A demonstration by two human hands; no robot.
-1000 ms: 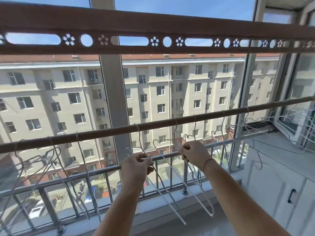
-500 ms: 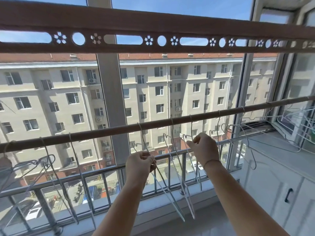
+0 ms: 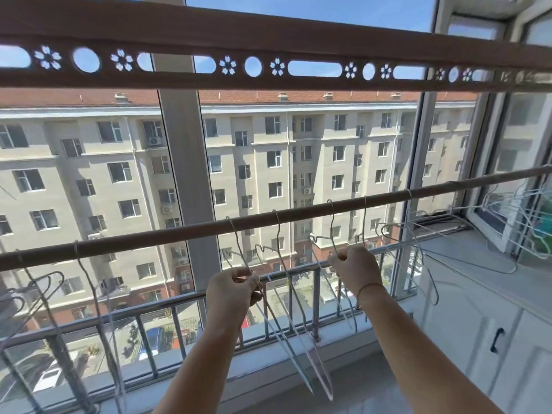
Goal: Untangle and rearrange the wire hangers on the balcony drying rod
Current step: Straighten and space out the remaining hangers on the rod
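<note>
A brown drying rod [image 3: 191,231] slants across the balcony from lower left to upper right. Several thin white wire hangers hook over it. My left hand [image 3: 231,289] is closed around the neck of one wire hanger [image 3: 239,243] whose hook sits on the rod. My right hand [image 3: 355,268] pinches the neck of another wire hanger [image 3: 333,225], further right on the rod. Between them a third hanger [image 3: 280,243] hangs free, its frame pointing down towards the sill. More hangers hang at the left [image 3: 44,297] and in a tangle at the right [image 3: 418,234].
A metal railing [image 3: 149,327] runs below the rod before the window glass. A patterned brown bar [image 3: 268,46] crosses overhead. White cabinets [image 3: 490,330] stand at the right, with a bundle of hangers [image 3: 519,213] by the open window sash.
My right hand has slid to the right along the rod with its hanger, widening the gap between the hangers. My left hand has stayed nearly in place.
</note>
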